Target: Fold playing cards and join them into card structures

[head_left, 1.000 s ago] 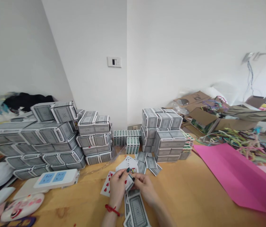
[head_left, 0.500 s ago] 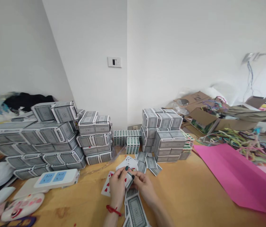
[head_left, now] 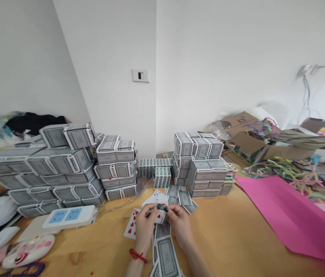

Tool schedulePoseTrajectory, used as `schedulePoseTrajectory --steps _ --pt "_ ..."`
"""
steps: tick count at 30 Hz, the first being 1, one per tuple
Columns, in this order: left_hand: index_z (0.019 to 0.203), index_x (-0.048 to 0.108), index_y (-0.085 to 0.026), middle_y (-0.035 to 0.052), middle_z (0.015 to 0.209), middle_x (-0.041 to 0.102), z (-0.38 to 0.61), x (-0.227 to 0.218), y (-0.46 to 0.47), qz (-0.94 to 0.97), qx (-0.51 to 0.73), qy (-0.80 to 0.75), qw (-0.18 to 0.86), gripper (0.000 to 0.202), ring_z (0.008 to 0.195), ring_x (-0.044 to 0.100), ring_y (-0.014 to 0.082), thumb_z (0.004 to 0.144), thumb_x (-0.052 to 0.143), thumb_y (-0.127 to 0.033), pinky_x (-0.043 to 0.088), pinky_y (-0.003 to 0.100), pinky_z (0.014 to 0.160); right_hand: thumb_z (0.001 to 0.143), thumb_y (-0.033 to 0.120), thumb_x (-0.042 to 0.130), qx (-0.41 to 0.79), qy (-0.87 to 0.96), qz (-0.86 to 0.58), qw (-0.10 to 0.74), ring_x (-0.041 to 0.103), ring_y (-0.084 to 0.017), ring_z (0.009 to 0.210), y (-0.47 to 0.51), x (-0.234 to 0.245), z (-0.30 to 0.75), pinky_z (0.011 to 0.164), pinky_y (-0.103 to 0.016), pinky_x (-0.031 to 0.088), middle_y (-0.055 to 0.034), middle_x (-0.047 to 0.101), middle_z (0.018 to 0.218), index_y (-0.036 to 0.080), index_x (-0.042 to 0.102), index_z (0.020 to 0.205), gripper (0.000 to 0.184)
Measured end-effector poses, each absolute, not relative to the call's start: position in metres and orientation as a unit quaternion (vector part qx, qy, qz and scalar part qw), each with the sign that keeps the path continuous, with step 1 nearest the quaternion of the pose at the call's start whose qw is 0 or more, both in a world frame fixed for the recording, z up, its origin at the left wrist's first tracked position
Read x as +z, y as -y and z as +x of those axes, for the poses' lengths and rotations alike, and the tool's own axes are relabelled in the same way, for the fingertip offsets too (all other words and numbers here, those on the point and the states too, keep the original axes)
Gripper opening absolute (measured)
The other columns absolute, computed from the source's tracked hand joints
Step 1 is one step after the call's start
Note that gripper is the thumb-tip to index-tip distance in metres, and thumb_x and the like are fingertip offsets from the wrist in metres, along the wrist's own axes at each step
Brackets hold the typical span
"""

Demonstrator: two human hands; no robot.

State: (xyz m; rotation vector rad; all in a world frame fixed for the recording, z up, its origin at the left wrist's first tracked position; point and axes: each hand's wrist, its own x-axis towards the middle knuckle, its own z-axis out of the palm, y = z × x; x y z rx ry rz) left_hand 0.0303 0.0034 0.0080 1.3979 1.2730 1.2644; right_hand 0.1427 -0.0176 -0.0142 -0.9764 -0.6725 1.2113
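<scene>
Between my two hands is a playing card (head_left: 159, 217) with a red heart showing, pinched at its upper edge and apparently bent. My left hand (head_left: 145, 225), with a red string bracelet on its wrist, grips the card's left side. My right hand (head_left: 180, 227) grips its right side, thumbs close together. A face-up heart card (head_left: 131, 223) lies by my left hand, and white-faced cards (head_left: 155, 197) lie just beyond my fingers. Below the hands, patterned card backs (head_left: 167, 256) overlap on the table. More face-down cards (head_left: 184, 198) lie past my right hand.
Blocks built from folded cards are stacked at left (head_left: 64, 161) and right (head_left: 208, 173), with green card blocks (head_left: 162, 176) between. A white power strip (head_left: 71, 216) lies on the left. Pink paper (head_left: 292, 215) and an open cardboard box (head_left: 250, 144) are on the right.
The card between my hands has turned from a slanted position to a more level one facing me. My right hand has shifted slightly, and both hands still grip the card.
</scene>
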Motion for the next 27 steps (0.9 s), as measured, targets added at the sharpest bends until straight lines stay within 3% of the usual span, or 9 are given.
schedulePoseTrajectory --steps 6,14,27 --pt "0.066 0.061 -0.015 0.0023 0.063 0.061 0.030 0.012 -0.003 0.606 0.445 -0.486 0.445 0.025 0.064 0.055 0.0171 0.064 0.055 -0.039 0.043 0.026 0.061 0.062 0.039 0.063 0.462 0.361 -0.475 0.656 0.042 -0.010 0.052 0.022 -0.007 0.146 0.050 -0.021 0.034 0.0021 0.051 0.055 0.014 0.059 0.065 0.025" --pt "0.064 0.062 -0.013 0.0007 0.059 0.057 0.030 0.007 -0.006 0.571 0.449 -0.448 0.521 0.024 0.060 0.050 0.0145 0.065 0.054 -0.036 0.038 0.023 0.057 0.059 0.038 0.066 0.512 0.332 -0.465 0.641 0.038 -0.008 0.046 0.023 -0.005 0.149 0.046 -0.020 0.029 0.0040 0.047 0.049 0.015 0.057 0.060 0.025" --pt "0.062 0.061 -0.012 -0.0009 0.055 0.056 0.034 0.009 -0.001 0.362 0.480 -0.402 0.690 0.014 0.049 0.046 0.0080 0.056 0.065 -0.023 0.036 0.019 0.049 0.059 0.033 0.067 0.600 0.254 -0.382 0.655 0.040 -0.009 0.046 0.020 -0.014 0.152 0.048 -0.021 0.030 0.0033 0.048 0.050 0.017 0.055 0.058 0.021"
